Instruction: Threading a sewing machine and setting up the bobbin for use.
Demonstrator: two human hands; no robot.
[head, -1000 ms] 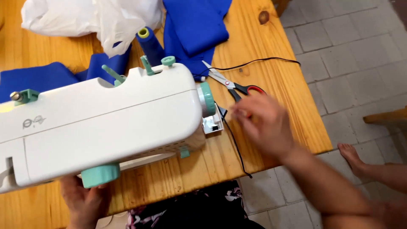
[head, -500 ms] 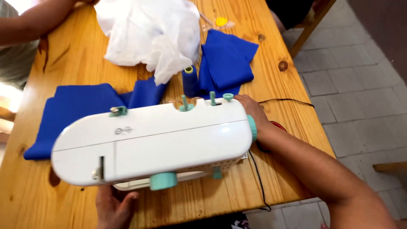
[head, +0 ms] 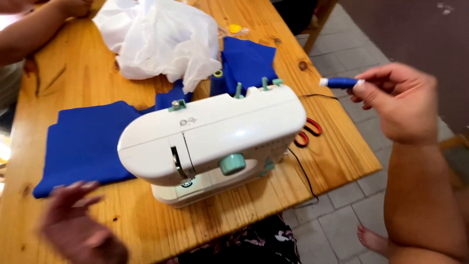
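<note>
Nearest us, our left hand (head: 78, 230) hovers blurred over the bench (head: 244, 205), fingers spread open and holding nothing, just short of the blue fabric (head: 83, 142). Our right hand (head: 400, 100) is raised off to the side, beyond the bench edge, pinching a small blue thread spool (head: 339, 82) between thumb and fingertips. We judge threading as barely begun: the spool is off the white sewing machine (head: 215, 137), whose top pins stand bare. Red-handled scissors (head: 308, 133) lie behind it; farther off sit a blue thread cone (head: 216, 83) and a crumpled white plastic bag (head: 161, 39).
</note>
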